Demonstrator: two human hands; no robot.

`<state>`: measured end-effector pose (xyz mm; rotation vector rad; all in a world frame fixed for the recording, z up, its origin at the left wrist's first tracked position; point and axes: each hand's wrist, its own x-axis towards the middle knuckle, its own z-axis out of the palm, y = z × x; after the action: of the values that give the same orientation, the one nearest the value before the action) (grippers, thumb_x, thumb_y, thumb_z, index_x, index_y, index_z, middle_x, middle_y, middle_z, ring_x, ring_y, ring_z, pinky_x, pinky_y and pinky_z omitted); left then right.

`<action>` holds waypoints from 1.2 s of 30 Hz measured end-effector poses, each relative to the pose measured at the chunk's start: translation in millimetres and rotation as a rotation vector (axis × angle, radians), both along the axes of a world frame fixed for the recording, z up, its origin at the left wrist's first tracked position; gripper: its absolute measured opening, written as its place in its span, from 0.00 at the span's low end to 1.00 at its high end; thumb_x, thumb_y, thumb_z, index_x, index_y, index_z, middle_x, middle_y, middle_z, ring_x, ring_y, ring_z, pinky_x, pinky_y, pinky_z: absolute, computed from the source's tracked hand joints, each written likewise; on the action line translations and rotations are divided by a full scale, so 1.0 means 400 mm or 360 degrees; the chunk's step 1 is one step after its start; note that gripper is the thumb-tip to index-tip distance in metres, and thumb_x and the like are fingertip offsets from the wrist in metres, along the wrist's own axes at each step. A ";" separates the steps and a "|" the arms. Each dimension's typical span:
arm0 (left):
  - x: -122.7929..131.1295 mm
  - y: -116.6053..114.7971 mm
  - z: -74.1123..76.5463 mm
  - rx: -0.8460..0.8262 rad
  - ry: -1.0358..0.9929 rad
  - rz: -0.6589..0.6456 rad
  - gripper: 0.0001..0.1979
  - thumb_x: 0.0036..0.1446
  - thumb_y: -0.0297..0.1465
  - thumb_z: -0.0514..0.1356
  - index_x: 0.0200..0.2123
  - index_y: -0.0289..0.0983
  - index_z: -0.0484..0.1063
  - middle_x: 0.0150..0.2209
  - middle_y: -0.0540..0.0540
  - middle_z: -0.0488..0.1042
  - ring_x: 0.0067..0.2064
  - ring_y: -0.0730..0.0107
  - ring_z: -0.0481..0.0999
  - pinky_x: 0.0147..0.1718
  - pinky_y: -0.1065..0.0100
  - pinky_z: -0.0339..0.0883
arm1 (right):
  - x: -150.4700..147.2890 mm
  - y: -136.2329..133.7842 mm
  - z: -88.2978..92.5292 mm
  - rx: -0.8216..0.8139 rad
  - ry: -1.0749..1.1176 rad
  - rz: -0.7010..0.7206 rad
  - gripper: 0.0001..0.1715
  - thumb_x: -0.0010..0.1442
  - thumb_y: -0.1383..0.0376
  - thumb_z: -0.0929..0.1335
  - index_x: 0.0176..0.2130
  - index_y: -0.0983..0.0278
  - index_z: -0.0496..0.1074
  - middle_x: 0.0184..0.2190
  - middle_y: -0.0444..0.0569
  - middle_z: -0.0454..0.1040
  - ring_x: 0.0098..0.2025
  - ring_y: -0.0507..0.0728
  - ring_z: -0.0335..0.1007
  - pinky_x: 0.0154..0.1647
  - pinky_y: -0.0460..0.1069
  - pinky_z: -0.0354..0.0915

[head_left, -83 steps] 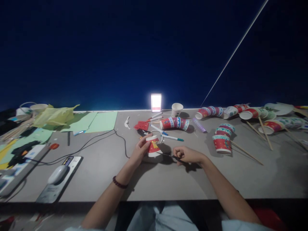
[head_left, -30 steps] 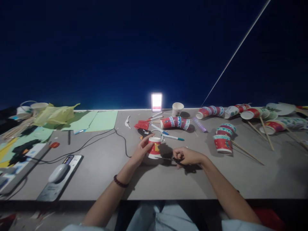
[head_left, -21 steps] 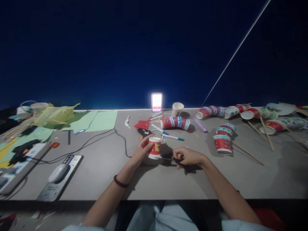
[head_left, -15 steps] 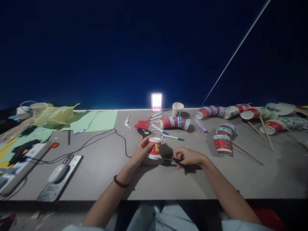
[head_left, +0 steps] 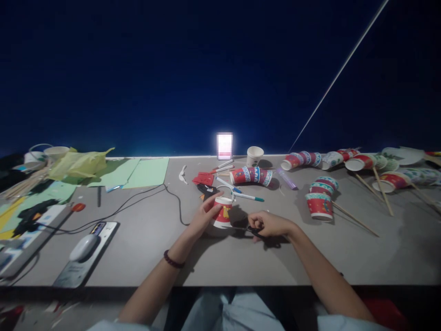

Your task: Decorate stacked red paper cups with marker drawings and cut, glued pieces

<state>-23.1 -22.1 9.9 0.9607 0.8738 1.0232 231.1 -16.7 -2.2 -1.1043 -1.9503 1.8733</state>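
Observation:
My left hand (head_left: 206,213) grips a red paper cup (head_left: 225,214) from its left side, fingers along its upper part. The cup has a yellow figure on it and a white band at the bottom. In my right hand (head_left: 268,224) is a pair of black-handled scissors (head_left: 251,229), their blades pointing left at the cup's lower edge. A white ring (head_left: 229,188) rises just behind the cup. Beyond my hands lie markers (head_left: 248,197), a red piece (head_left: 204,178) and a row of joined, patterned paper cups (head_left: 251,176).
Right of my hands stand stacked cups on a stick (head_left: 320,204), with more cup chains (head_left: 301,160) behind. A white cup (head_left: 255,155) is at the back. Leftward are a phone (head_left: 74,269) with a white case on it, a power strip (head_left: 37,239), a cable and green paper (head_left: 148,174).
Hardly anything differs. The cup and my left hand have shifted very slightly right; the scissors stay at the cup's lower edge.

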 end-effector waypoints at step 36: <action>0.008 0.004 -0.007 0.0070 0.0132 -0.0106 0.30 0.52 0.41 0.64 0.57 0.39 0.67 0.49 0.41 0.75 0.46 0.60 0.75 0.45 0.65 0.66 | -0.007 -0.003 0.002 0.0137 -0.0076 0.0027 0.27 0.38 0.59 0.77 0.22 0.63 0.56 0.16 0.34 0.54 0.21 0.45 0.50 0.21 0.42 0.48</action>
<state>-20.1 -20.4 7.3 1.0689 0.8848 0.9547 228.1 -17.8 -1.4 -1.1208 -2.0513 1.7688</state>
